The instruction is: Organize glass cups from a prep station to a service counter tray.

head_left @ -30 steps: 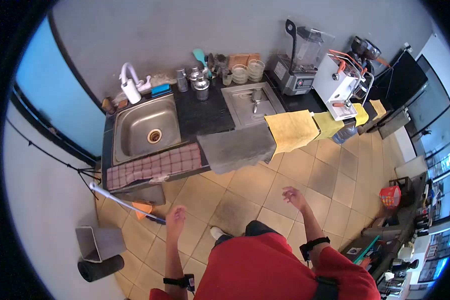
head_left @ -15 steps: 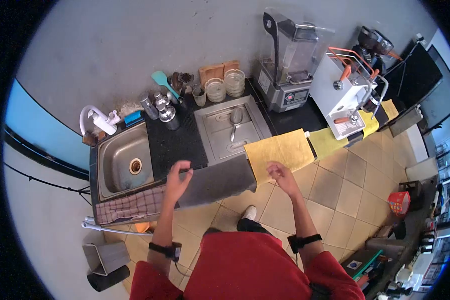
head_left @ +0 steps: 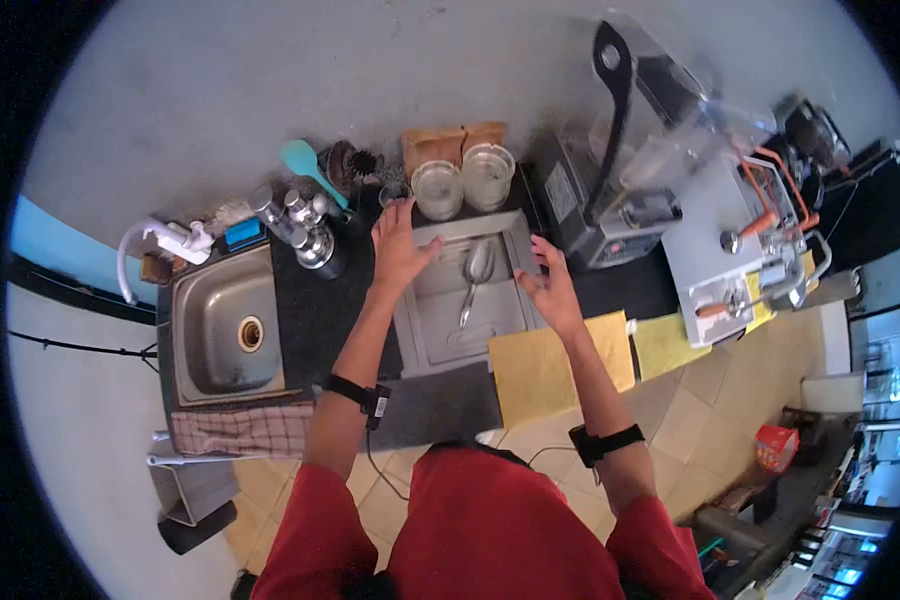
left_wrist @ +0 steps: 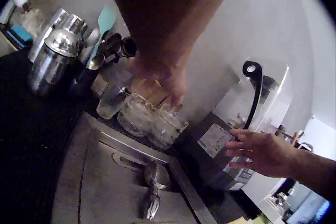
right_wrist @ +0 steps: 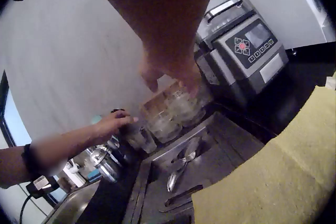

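Over the left edge of a metal tray (head_left: 432, 335) my left hand (head_left: 400, 248) reaches forward, thumb apart from the fingers, holding nothing. My right hand (head_left: 552, 288) is above the tray's right side, its fingers spread and loosely bent, also holding nothing. Inside the tray lies a metal scoop (head_left: 478, 265). Just beyond my left fingertips stand two stacks of glass bowls, a left stack (head_left: 437, 192) and a right stack (head_left: 488, 180), with a small glass (left_wrist: 111, 103) beside them. A wooden block (head_left: 440, 147) leans on the wall behind the bowls.
At left are metal shakers (head_left: 315, 250), a turquoise spatula (head_left: 310, 170) and a sink (head_left: 220, 350). A blender (head_left: 610, 235) and an espresso machine (head_left: 705, 240) stand at right. A yellow cloth (head_left: 560, 370) and a grey cloth (head_left: 435, 410) hang over the front edge.
The person has come up to the counter. Both hands have moved forward from above the floor, past the front cloths, to above the tray and close to the glass bowls.
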A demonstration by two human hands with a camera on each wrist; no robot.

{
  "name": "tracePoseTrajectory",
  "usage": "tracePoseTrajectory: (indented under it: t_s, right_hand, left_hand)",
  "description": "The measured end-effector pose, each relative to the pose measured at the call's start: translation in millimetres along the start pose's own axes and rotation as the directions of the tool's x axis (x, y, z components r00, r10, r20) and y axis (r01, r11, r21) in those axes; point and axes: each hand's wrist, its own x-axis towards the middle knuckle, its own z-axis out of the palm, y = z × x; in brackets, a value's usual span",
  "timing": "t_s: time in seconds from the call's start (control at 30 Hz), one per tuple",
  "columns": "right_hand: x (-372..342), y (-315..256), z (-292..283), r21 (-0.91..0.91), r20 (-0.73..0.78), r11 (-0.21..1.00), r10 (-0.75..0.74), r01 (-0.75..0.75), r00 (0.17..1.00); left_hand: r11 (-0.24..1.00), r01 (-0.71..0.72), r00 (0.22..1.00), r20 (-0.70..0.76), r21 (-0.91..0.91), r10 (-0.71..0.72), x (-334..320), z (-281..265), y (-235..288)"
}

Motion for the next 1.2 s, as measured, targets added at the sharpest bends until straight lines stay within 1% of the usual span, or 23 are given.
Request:
tracePoseTrajectory:
  t_s: [0.03,0.07,0.1,0.13,0.17,0.27,0.33,0.37,0.47,0.5,0.57,0.63,0.7,0.73,0.77,0.83,0.9,0.97,1.0,1.03,1.1,1.13,1.2]
  right_hand:
    - [12.1,0.6,2.3,-0.017,-0.028,1.0,0.0,-0.001,1.0]
    - [21.6,3.4,5.3,-0.033,-0.018,0.999,0.012,-0.012,1.0]
    - [33.8,4.6,8.3,-0.051,-0.031,0.999,-0.015,0.014,0.999]
    - [47.2,5.2,11.5,-0.067,-0.045,0.997,-0.045,0.042,0.998]
    - [57.4,5.9,16.2,-0.076,-0.04,0.997,-0.032,0.029,0.999]
    - [90.1,16.5,34.5,-0.15,-0.074,0.989,-0.014,0.003,0.997]
    - [109.3,26.4,46.5,-0.229,-0.097,0.967,-0.139,0.114,0.986]
    - [118.0,31.9,51.2,-0.234,-0.082,0.966,-0.131,0.108,0.988]
    - [145.9,34.8,66.4,-0.266,-0.172,0.957,-0.169,0.119,0.971]
    - [152.9,35.8,70.0,-0.261,-0.168,0.959,-0.159,0.111,0.973]
    - [164.0,38.6,75.2,-0.254,-0.209,0.955,-0.21,0.154,0.955]
    - [172.6,48.9,80.3,-0.212,-0.203,0.97,-0.16,0.116,0.966]
    - [180.0,51.8,85.8,-0.057,-0.202,0.989,-0.143,0.134,0.969]
    - [180.3,50.9,86.4,-0.132,-0.21,0.988,-0.104,0.077,0.972]
    - [179.8,49.6,88.0,-0.128,-0.204,0.989,-0.101,0.076,0.974]
    - [180.6,53.6,90.6,-0.065,-0.24,0.998,-0.036,0.021,0.97]
    - [183.8,61.3,93.0,-0.037,-0.229,0.998,-0.053,0.046,0.972]
    - [188.1,73.1,94.4,0.031,-0.218,0.995,-0.089,0.098,0.972]
    - [189.2,72.5,92.7,-0.022,-0.216,0.995,-0.102,0.1,0.971]
    - [189.5,72.1,91.7,-0.017,-0.211,0.995,-0.097,0.096,0.973]
    - [190.7,71.3,91.3,0.065,-0.222,0.997,-0.029,0.044,0.975]
    - [190.9,71.0,93.4,0.141,-0.211,0.988,-0.036,0.067,0.977]
    - [191.4,70.3,94.4,0.139,-0.21,0.988,-0.041,0.071,0.977]
  left_hand:
    - [0.999,0.014,1.0,0.004,0.038,-0.014,11.3,9.1,-3.0]
    - [0.999,0.008,1.0,0.022,0.031,-0.009,23.4,19.0,-7.4]
    - [1.0,0.023,0.999,0.03,0.017,-0.023,31.7,25.4,-7.6]
    - [0.999,0.027,1.0,0.006,0.047,-0.027,41.0,31.3,-6.2]
    - [0.996,0.029,1.0,-0.013,0.081,-0.028,46.6,35.9,-4.5]
    - [0.991,0.076,0.997,0.016,0.114,-0.078,63.8,44.9,-4.0]
    - [0.991,0.078,0.997,0.006,0.107,-0.079,72.0,54.3,-9.6]
    - [0.991,0.081,0.997,-0.003,0.109,-0.081,72.2,58.9,-12.2]
    - [0.987,0.115,0.993,0.008,0.116,-0.117,75.6,62.4,-12.6]
    - [0.985,0.12,0.992,0.017,0.122,-0.123,76.9,64.0,-13.5]
    - [0.987,0.113,0.993,0.009,0.117,-0.114,77.2,68.9,-12.7]
    - [0.983,0.131,0.991,0.022,0.125,-0.135,78.2,69.0,-10.4]
    - [0.98,0.142,0.989,0.024,0.14,-0.147,81.7,70.4,-10.0]
    - [0.981,0.138,0.99,0.018,0.139,-0.142,82.7,72.5,-10.1]
    - [0.981,0.134,0.991,0.013,0.138,-0.137,83.9,74.4,-9.8]
    - [0.979,0.135,0.99,0.008,0.151,-0.138,87.6,80.2,-8.8]
    - [0.976,0.141,0.99,0.0,0.167,-0.143,90.7,82.2,-7.7]
    - [0.979,0.149,0.987,0.044,0.141,-0.157,93.5,80.7,-6.6]
    - [0.982,0.142,0.989,0.021,0.125,-0.145,93.5,79.9,-6.1]
    - [0.981,0.147,0.988,0.024,0.131,-0.151,93.2,78.9,-6.3]
    - [0.988,0.108,0.994,0.002,0.105,-0.109,94.0,77.2,-6.4]
    - [0.988,0.113,0.994,0.001,0.108,-0.114,94.3,76.2,-6.5]
    - [0.99,0.115,0.993,0.029,0.076,-0.118,95.0,74.8,-7.2]
